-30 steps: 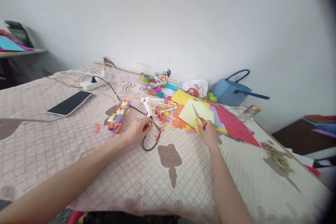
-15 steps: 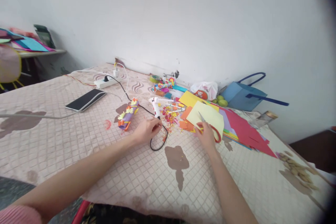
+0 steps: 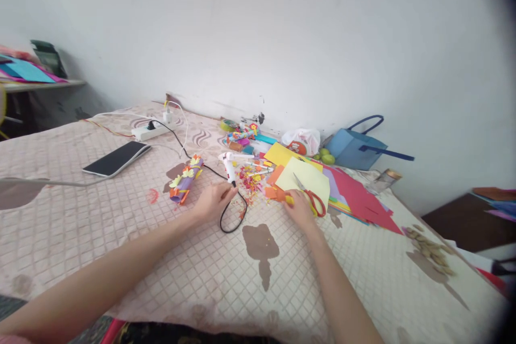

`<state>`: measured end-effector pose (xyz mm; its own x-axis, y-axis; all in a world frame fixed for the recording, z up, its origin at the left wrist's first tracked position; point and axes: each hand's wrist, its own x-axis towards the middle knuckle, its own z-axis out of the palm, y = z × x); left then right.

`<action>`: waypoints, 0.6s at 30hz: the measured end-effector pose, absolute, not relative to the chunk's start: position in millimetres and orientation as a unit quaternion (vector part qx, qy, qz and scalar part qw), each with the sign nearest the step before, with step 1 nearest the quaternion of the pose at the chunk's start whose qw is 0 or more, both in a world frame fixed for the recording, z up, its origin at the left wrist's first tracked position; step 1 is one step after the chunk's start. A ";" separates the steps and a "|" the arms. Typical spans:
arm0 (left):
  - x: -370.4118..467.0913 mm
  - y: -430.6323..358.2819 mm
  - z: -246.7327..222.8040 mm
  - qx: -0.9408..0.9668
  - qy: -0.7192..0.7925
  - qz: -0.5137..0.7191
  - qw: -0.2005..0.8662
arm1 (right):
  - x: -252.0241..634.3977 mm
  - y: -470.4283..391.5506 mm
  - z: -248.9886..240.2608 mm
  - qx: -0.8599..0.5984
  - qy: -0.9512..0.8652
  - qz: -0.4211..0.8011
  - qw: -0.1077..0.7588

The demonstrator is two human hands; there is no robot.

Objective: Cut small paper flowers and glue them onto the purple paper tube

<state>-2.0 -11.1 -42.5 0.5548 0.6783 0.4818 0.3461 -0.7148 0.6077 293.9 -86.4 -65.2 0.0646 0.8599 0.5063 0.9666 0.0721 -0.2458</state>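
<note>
My left hand (image 3: 214, 201) is closed, fingertips pinched together beside the lower end of a white glue gun (image 3: 229, 167). Whatever it grips, if anything, is hidden; the gun's black cord (image 3: 221, 226) loops just below the fingers. A small yellow piece (image 3: 289, 200) shows at the pinched fingertips of my right hand (image 3: 301, 210), by orange paper (image 3: 274, 193). Right of that hand, scissors (image 3: 318, 205) with red-and-yellow handles lie partly on a cream sheet (image 3: 292, 172). Left of the glue gun lies a purple paper roll (image 3: 189, 178) decorated with pale yellow flowers and orange pieces.
Colourful paper scraps (image 3: 248, 180) and markers (image 3: 260, 172) lie between my hands. Red paper (image 3: 355, 193), a blue bag (image 3: 355, 148) and a glass jar (image 3: 382, 180) stand or lie right. A dark flat device (image 3: 116, 158) and a power strip (image 3: 151, 130) are left.
The view has shifted toward the right. My right hand has moved slightly left off the scissors, whose handles now show more beside it. My left hand stays by the glue gun.
</note>
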 end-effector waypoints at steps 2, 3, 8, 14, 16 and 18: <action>-1.4 -12.3 -43.7 0.855 0.301 0.360 0.222 | 292.0 -86.1 -66.7 -0.676 -0.681 -0.090 0.267; -0.8 -13.0 -44.4 0.858 0.296 0.357 0.220 | 291.4 -85.8 -67.9 -0.678 -0.682 -0.087 0.262; 1.4 -16.0 -46.7 0.874 0.273 0.339 0.218 | 291.5 -81.9 -75.1 -0.687 -0.679 -0.074 0.248; -1.0 -12.3 -49.1 0.874 0.270 0.340 0.216 | 311.0 -83.1 -71.1 -0.709 -0.651 -0.081 0.261; -1.7 -10.9 -49.7 0.872 0.265 0.350 0.215 | 320.7 -87.7 -68.5 -0.714 -0.645 -0.077 0.262; -1.9 -10.0 -50.1 0.871 0.264 0.354 0.216 | 327.4 -92.3 -68.1 -0.708 -0.656 -0.058 0.254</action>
